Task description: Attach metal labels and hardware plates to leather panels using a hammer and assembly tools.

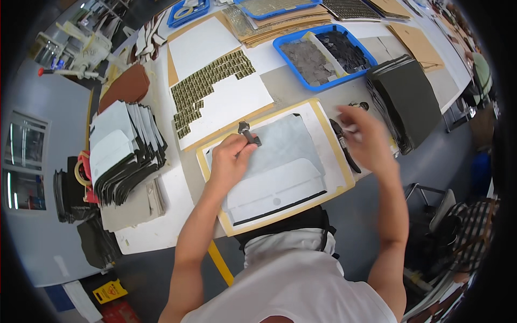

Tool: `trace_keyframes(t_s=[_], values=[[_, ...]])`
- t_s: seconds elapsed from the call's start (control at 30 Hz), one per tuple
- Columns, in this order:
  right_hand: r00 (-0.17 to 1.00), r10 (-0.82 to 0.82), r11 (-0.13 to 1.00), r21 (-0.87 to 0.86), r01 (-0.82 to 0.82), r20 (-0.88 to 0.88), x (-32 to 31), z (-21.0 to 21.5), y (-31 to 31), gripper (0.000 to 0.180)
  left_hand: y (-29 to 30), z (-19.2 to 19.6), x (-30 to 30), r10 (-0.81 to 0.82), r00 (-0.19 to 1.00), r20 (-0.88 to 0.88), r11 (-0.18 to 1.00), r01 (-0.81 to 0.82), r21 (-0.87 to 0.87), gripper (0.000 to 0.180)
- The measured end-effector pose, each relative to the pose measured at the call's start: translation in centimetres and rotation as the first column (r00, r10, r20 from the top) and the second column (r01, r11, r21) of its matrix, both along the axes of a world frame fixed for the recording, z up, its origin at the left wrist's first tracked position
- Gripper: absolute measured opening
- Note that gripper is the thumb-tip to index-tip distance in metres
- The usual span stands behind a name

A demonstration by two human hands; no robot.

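Note:
My left hand point(232, 156) pinches a small dark strip point(249, 134) between thumb and fingers, over the upper left corner of a grey panel point(285, 137). The panel has a pale flap shape, a round spot and black strips along its lower edge and upper right corner. It lies on a white board point(318, 126) edged with yellow tape. Right of the board, my right hand point(371, 140) is raised with fingers bent, blurred by motion; whether it holds anything is unclear. Beside it lies a black-handled hand tool point(344, 146), partly hidden.
Ahead lies a white sheet point(237, 102) with rows of small dark pieces. A blue tray point(301, 81) holds grey and black pieces in two sections. Stacked panels stand left point(121, 145) and dark ones right point(406, 99). A clamp-like machine point(86, 54) is at the far left.

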State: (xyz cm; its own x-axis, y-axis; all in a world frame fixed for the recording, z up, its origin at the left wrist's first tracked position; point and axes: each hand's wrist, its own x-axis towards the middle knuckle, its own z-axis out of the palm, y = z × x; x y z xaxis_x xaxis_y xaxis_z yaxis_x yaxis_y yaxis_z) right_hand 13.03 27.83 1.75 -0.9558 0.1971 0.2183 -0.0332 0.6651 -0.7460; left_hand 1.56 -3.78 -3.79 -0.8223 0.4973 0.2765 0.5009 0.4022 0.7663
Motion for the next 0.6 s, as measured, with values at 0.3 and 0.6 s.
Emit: trace_keyframes(t_s=[0.3,0.6], values=[[0.848,-0.254,0.946,0.301,0.119,0.465,6.1,-0.3,7.0,0.049,1.0,-0.5,0.0,0.019,0.999,0.049,0.996,-0.023,0.088,0.020],[0.950,0.092,0.885,-0.461,0.059,0.297,3.9,10.0,-1.3,0.019,-0.1,-1.0,0.2,0.036,0.996,-0.085,0.995,-0.028,0.091,0.019]])
